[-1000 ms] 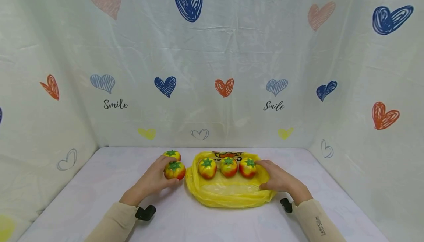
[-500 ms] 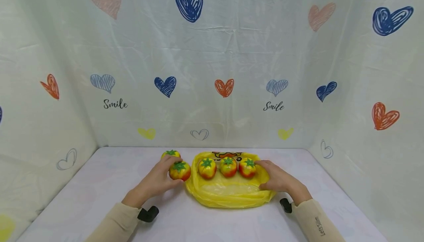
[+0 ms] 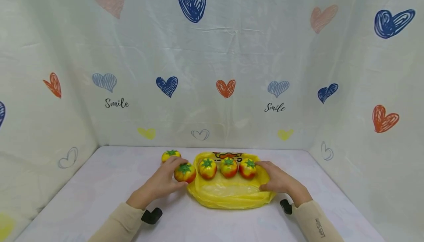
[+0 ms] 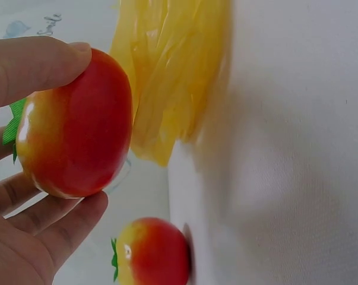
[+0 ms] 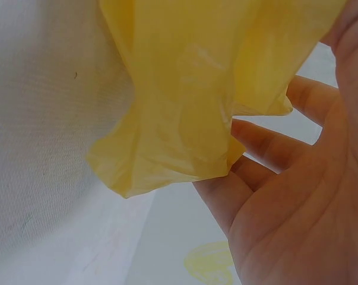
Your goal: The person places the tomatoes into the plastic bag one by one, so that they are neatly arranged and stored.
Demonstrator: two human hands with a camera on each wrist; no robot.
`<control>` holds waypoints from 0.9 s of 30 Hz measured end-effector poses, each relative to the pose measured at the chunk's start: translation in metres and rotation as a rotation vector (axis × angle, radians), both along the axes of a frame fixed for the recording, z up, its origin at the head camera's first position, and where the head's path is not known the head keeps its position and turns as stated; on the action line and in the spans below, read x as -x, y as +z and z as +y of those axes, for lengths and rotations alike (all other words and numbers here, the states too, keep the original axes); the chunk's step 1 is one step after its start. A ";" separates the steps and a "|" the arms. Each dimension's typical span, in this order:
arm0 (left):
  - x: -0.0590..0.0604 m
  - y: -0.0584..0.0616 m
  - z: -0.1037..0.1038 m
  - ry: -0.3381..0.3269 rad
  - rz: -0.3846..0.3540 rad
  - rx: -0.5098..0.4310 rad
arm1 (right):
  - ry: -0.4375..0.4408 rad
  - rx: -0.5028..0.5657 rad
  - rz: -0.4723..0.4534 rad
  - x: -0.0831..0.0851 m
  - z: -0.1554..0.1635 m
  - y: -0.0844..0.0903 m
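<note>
My left hand (image 3: 166, 178) grips a yellow-and-red toy tomato (image 3: 184, 173) with a green star-shaped top, between thumb and fingers. In the left wrist view this tomato (image 4: 84, 127) is off the table, close to the crumpled side of a yellow plastic bag (image 4: 173, 71). The bag (image 3: 228, 202) lies spread open on the table, with three like tomatoes (image 3: 228, 167) in a row inside. At its right side, my right hand (image 3: 279, 177) holds the rim, fingertips overlapping the rightmost tomato in the head view. The right wrist view has its fingers (image 5: 273, 145) partly hidden behind the plastic.
Another tomato (image 3: 171, 155) rests on the white table (image 3: 99, 183) behind my left hand. White curtains (image 3: 212, 50) printed with hearts and "Smile" enclose the table at the back and sides. A black wrist camera (image 3: 151, 216) sits below my left wrist.
My left hand has moved right with the tomato, from beside the loose tomato up to the bag's left rim. The right hand and bag have stayed almost still.
</note>
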State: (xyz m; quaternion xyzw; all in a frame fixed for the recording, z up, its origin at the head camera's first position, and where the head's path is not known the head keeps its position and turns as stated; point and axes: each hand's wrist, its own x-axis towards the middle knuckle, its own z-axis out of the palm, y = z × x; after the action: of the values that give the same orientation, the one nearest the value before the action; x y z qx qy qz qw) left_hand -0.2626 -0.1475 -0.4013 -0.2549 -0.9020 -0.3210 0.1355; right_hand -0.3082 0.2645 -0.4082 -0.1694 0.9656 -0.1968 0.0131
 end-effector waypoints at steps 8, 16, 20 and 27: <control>-0.002 0.003 0.008 -0.014 -0.007 0.012 | 0.012 0.006 0.002 0.000 0.001 0.000; -0.002 0.006 0.019 -0.065 0.024 -0.003 | 0.000 0.003 -0.009 0.000 0.000 0.000; -0.002 0.009 0.024 -0.082 0.034 -0.005 | -0.001 0.005 -0.005 -0.001 0.000 0.002; 0.000 0.007 0.035 -0.108 0.030 0.003 | -0.003 0.016 -0.005 -0.001 0.000 0.001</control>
State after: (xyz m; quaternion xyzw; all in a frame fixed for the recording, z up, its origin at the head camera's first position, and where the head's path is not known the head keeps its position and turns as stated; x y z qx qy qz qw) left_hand -0.2622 -0.1126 -0.3941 -0.3083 -0.8853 -0.3225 0.1310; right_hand -0.3074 0.2647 -0.4076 -0.1674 0.9643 -0.2048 0.0139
